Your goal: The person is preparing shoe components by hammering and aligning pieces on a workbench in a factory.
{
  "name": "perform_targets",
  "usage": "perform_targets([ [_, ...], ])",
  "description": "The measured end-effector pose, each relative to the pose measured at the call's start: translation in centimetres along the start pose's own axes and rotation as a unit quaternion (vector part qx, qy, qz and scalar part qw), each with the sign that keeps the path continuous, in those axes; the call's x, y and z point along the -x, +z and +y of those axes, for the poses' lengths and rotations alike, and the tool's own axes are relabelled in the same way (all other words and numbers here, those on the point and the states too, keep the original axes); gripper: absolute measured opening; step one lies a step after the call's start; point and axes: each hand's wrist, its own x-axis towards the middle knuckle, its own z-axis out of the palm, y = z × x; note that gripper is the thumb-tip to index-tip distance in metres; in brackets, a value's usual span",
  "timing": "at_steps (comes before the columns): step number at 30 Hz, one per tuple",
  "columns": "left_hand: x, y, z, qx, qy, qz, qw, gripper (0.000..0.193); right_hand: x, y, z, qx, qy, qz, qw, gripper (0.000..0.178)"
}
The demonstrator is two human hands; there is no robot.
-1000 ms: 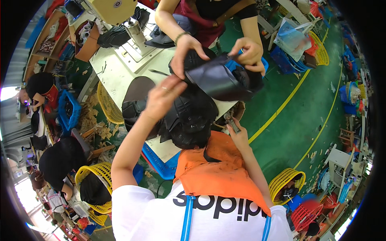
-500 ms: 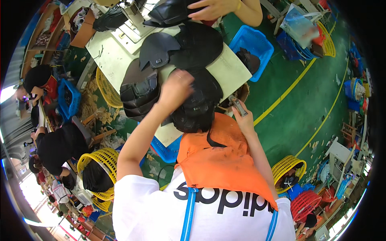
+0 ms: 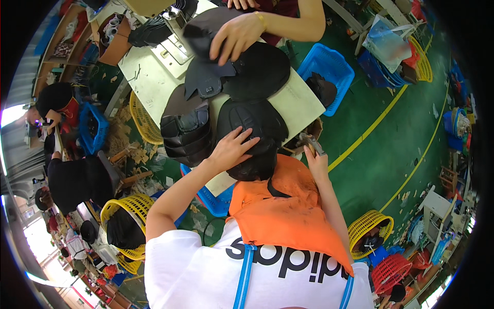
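1. Black padded pieces (image 3: 254, 116) lie in a heap at the near edge of the pale table (image 3: 303, 98), directly in front of the person, the lowest of them meeting the orange apron (image 3: 283, 216).
2. On top of this heap rests the person's left hand (image 3: 232, 149), palm down, fingers spread and pointing up and to the right. It is released: the fingers lie over the black surface without closing round it.
3. The left arm bends at the elbow, well out to the side, and the bare forearm slants inward from the white sleeve (image 3: 172, 252).
4. The person's right hand (image 3: 317, 162) grasps a small metal tool (image 3: 315, 146) beside the table's near right corner. Its fingers are curled about the tool; exactly how the hidden ones sit, one cannot tell.
5. The right forearm runs upward along the side of the apron, straighter than the left.
6. Just left of the heap is a stack of ribbed black pieces (image 3: 190, 134); beyond it lies a dark grey flap (image 3: 206, 80).
7. Across the table, a co-worker's hand (image 3: 239, 37) reaches over the dark pieces, wrist bent, fingers pointing down.
8. To the right of the table stands a blue basket (image 3: 339, 72).
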Motion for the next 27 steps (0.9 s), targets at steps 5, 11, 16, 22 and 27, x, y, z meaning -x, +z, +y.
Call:
perform_targets([
  [5, -1.1, -1.7, -1.1, 0.109, -0.021, -0.014, 0.994, 0.047, -0.3, 0.1, -0.1, -0.005, 0.036, -0.019, 0.999, 0.033],
  [11, -1.4, -3.3, 0.0, 0.157, -0.032, -0.08, 0.984, 0.032, -0.9, 0.3, -0.5, -0.031, 0.056, -0.033, 0.997, 0.033],
  [16, -3.9, -8.6, 4.7, 0.072, -0.056, 0.227, 0.97, 0.03, -0.4, -0.3, 0.9, -0.027, 0.077, -0.027, 0.996, 0.032],
  [22, -10.1, -4.8, 6.5, -0.01, 0.121, 0.371, 0.921, 0.041, 0.2, -1.1, 1.9, -0.045, 0.198, -0.034, 0.979, 0.031],
  [27, -14.2, 8.4, 2.0, 0.031, 0.053, 0.168, 0.984, 0.036, -0.1, -1.6, -0.1, 0.063, 0.085, 0.031, 0.994, 0.035],
])
